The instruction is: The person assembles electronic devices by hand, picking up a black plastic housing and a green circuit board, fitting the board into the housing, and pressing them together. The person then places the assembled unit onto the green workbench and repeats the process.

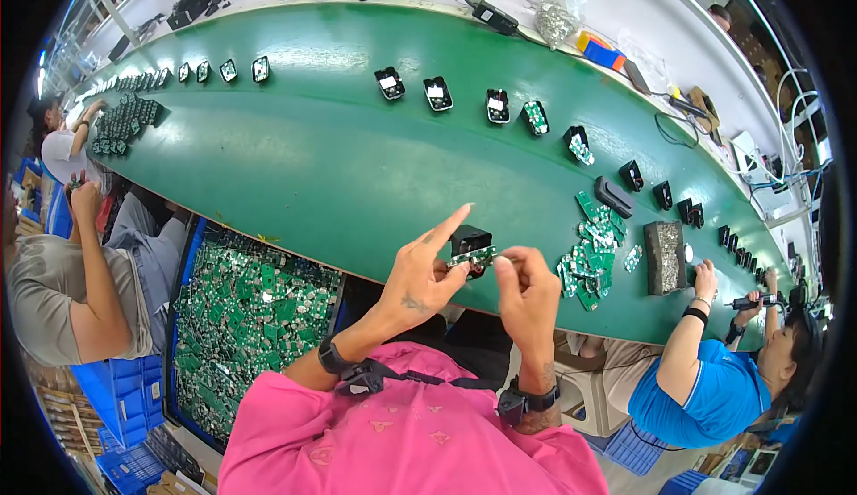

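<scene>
My left hand (421, 276) is closed around a small black plastic housing (470, 238), its index finger stretched out past it. A green circuit board (473, 257) sits at the housing's near side, by my left thumb. My right hand (528, 294) has thumb and forefinger pinched at the board's right end; the fingertips partly hide that spot. Both hands are over the near edge of the green table (330, 165). To their right lies a loose pile of green circuit boards (591, 258). Beyond it rests a dark oblong case (614, 197).
Black housings, some with boards (536, 118), form a curved row across the table. A dark rectangular block (665, 258) stands right. A blue-edged bin of boards (254, 303) is at my left. Co-workers sit left and right; one in blue (701, 397) works close by.
</scene>
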{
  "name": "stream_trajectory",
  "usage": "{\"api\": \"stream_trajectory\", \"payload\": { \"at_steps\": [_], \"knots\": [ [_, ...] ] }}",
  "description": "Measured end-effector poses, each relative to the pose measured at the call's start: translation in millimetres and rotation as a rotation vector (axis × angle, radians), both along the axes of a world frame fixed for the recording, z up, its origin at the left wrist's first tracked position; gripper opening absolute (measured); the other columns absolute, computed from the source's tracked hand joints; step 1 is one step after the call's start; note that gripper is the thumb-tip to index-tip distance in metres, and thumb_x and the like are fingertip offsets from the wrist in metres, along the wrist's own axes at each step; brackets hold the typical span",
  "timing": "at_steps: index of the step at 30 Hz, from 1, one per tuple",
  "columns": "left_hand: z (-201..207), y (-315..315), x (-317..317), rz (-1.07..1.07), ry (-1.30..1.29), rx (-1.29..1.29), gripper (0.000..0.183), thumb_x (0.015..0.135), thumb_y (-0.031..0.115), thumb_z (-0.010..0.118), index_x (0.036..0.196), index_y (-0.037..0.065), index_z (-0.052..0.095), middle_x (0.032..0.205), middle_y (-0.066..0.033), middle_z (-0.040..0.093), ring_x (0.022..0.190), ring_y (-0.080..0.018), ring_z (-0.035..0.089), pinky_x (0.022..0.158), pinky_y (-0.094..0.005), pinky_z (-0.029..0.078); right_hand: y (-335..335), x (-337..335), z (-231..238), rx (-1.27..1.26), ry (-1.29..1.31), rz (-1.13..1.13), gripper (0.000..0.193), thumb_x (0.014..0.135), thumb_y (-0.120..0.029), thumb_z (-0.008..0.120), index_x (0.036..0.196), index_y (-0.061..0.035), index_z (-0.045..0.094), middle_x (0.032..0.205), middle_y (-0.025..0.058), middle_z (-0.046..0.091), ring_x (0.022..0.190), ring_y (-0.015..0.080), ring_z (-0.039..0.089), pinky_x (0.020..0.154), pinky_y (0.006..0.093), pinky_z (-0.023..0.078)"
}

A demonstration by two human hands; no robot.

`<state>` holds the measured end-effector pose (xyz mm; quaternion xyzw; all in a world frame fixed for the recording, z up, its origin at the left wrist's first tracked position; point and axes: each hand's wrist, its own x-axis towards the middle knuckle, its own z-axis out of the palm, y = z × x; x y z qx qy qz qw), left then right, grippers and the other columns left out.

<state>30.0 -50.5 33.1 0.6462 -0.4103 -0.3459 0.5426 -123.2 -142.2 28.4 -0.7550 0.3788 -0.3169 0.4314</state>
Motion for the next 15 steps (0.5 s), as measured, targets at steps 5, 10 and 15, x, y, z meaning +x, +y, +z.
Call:
{"api": "stream_trajectory", "payload": {
  "at_steps": [5,10,15],
  "knots": [
    [-17.8,-1.5,0.1,-0.153,-0.001,-0.104,0.066,0.082,-0.001,0.072,0.144,0.005,0.05,0.128,-0.0111,0.058,0.105,-0.0145,0.063,0.084,-0.0306,0.057,2.7,-2.4,-12.1,0.058,-0.017,0.084,0.018,0.094,-0.012,0.068,0.089,0.0051,0.066,0.068,0.0058,0.066,0.057,0.0081,0.06,0.051,0.0255,0.046],
    [-14.4,-0.9,-0.7,-0.124,-0.019,-0.069,0.068,0.079,0.003,0.076,0.142,0.006,0.051,0.123,-0.0102,0.059,0.103,-0.0145,0.063,0.083,-0.0295,0.056,17.8,-4.4,-4.2,-0.174,0.008,0.027,0.017,0.09,-0.012,0.073,0.086,0.0025,0.066,0.068,0.0106,0.067,0.057,0.0155,0.065,0.053,0.0294,0.049],
    [-24.5,-7.1,-7.8,-0.009,-0.184,-0.074,0.071,0.076,0.004,0.077,0.143,0.009,0.052,0.113,-0.009,0.058,0.089,-0.013,0.063,0.07,-0.0276,0.054,24.1,9.0,-5.9,-0.224,-0.174,0.073,0.011,0.087,-0.007,0.074,0.089,0.0013,0.066,0.074,0.009,0.066,0.061,0.0202,0.064,0.057,0.0313,0.05]
  ]
}}
